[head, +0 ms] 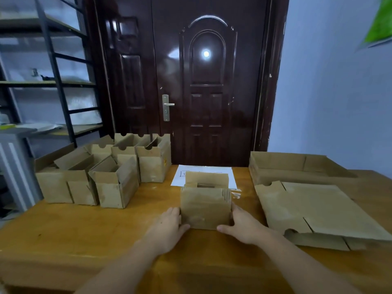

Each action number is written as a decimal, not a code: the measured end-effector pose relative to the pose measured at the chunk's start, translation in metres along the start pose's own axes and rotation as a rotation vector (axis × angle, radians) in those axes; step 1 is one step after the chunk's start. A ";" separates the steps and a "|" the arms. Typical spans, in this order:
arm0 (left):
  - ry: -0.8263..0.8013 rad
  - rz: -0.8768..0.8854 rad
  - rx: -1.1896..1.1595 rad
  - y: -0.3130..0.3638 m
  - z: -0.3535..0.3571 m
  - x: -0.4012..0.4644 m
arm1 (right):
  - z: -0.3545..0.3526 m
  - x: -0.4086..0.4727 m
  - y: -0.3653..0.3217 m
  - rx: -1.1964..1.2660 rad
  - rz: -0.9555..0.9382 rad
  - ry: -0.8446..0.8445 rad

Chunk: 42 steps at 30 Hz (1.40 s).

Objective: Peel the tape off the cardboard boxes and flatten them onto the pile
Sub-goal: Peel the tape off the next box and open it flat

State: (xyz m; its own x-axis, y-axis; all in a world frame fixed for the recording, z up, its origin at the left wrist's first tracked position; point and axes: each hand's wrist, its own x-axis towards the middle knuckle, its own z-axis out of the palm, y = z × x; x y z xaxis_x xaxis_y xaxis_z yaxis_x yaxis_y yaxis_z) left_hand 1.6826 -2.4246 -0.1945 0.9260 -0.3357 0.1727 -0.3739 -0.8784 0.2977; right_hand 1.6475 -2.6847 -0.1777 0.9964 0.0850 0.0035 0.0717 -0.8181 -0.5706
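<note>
A small open cardboard box (205, 205) stands upright on the wooden table (84, 228), its top flaps raised. My left hand (169, 223) grips its left side, thumb against the front lower edge. My right hand (241, 224) grips its right side the same way. To the right lies the pile of flattened boxes (318, 211). At the left, a group of several open boxes (101, 172) stands together. A curl of clear tape (236, 194) lies just right of the held box.
A white sheet of paper (180, 177) lies behind the held box. A shallow open carton (297, 166) sits at the back right. A dark door (207, 81) is behind the table, with a metal shelving rack (53, 71) at the left.
</note>
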 end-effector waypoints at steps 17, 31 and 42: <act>-0.033 0.501 0.516 0.011 -0.085 0.042 | -0.078 0.009 -0.025 -0.666 -0.257 -0.014; -0.054 0.557 0.370 0.007 -0.081 0.039 | -0.081 0.012 -0.031 -0.729 -0.304 -0.259; 0.161 0.157 0.224 -0.016 -0.063 0.018 | -0.062 -0.009 0.007 -0.165 -0.086 0.119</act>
State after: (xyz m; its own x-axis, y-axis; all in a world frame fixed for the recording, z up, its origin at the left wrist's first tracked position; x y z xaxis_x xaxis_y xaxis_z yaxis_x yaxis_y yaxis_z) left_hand 1.7015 -2.3951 -0.1368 0.8308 -0.4308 0.3524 -0.4746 -0.8791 0.0445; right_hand 1.6416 -2.7263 -0.1313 0.9839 0.0990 0.1487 0.1537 -0.8935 -0.4220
